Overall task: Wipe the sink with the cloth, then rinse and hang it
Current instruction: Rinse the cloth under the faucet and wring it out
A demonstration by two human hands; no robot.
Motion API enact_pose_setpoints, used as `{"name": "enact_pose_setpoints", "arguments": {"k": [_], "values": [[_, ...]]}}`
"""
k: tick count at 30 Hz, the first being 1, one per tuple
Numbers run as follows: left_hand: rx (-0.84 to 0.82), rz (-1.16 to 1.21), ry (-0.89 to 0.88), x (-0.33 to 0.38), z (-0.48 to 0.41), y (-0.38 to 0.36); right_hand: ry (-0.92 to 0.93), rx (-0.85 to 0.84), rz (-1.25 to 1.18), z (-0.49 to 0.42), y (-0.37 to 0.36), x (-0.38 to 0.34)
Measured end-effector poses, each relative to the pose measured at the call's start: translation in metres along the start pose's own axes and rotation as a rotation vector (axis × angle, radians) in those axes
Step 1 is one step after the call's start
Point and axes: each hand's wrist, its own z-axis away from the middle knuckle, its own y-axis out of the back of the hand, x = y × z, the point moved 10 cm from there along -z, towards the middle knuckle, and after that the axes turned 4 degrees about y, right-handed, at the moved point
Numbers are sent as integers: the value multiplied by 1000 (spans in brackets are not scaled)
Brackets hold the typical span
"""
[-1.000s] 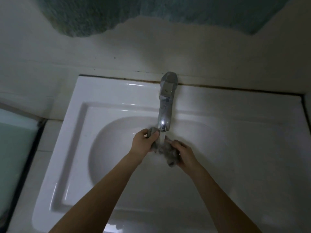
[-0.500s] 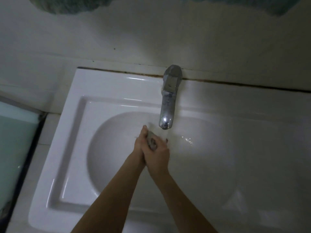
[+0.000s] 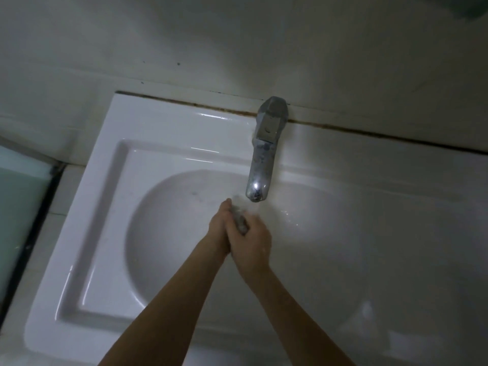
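Observation:
A white sink (image 3: 105, 196) fills the view, with a chrome tap (image 3: 261, 165) at its back rim. Over the basin, just below and left of the spout, my left hand (image 3: 217, 231) and my right hand (image 3: 250, 244) are pressed together around a small grey cloth (image 3: 240, 223). Only a thin strip of the cloth shows between the fingers; the remainder is hidden inside the clasped hands. Water drops glint on the basin wall right of the spout. Whether water runs from the tap is unclear.
A pale wall rises behind the sink, with a dark grimy seam (image 3: 211, 105) along the back rim. At the left, beyond a tiled ledge, stands a pale green surface (image 3: 18, 207) with a dark edge.
A second ago my hands held the cloth stretched apart under the spout. They have come together and squeeze it into a wad, slightly left of the spout. The camera has shifted.

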Motion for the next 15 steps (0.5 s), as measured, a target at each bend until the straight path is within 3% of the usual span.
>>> {"name": "enact_pose_setpoints", "arguments": {"k": [3, 6, 9, 12, 15], "values": [[-45, 84, 6, -17, -1, -12, -25, 40, 191, -22, -2, -3], [4, 36, 63, -34, 8, -7, -128, -60, 217, -53, -2, 32], [56, -43, 91, -32, 0, 10, -208, -32, 151, -50, 13, 59], [175, 14, 92, -21, -12, 25, -139, 15, 46, -16, 18, 43], [150, 20, 53, -26, -11, 18, -23, 20, 173, 0, -1, 22]]}}
